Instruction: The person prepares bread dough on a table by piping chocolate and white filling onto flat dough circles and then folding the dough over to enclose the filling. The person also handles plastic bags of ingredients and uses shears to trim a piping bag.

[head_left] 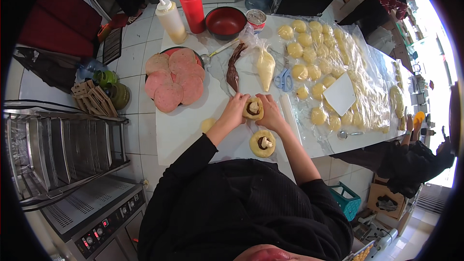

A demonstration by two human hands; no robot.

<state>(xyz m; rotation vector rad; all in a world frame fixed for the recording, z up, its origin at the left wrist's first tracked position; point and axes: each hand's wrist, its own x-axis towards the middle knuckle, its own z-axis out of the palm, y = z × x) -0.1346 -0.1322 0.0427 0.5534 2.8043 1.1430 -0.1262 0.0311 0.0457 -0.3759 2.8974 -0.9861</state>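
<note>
Both my hands are closed round the edges of a dough piece point(256, 108) topped with brown and cream fillings, my left hand point(235, 113) on one side and my right hand point(272, 115) on the other. A second filled dough round point(262, 149) lies just below them, and a pale dough round point(208, 124) is partly hidden beside my left wrist. Above my hands lie a piping bag of brown filling point(233, 67) and one of cream filling point(266, 67). Blue scissors point(283, 79) and a white rolling pin point(292, 118) lie to the right.
Pink slices on a plate point(175, 79), squeeze bottles point(192, 9), a bowl point(225, 21) and a tin point(256, 19) are on the table point(174, 140). Dough balls under plastic point(299, 48) cover the right side. Racks point(63, 150) stand left. Other people point(415, 164) are at the right.
</note>
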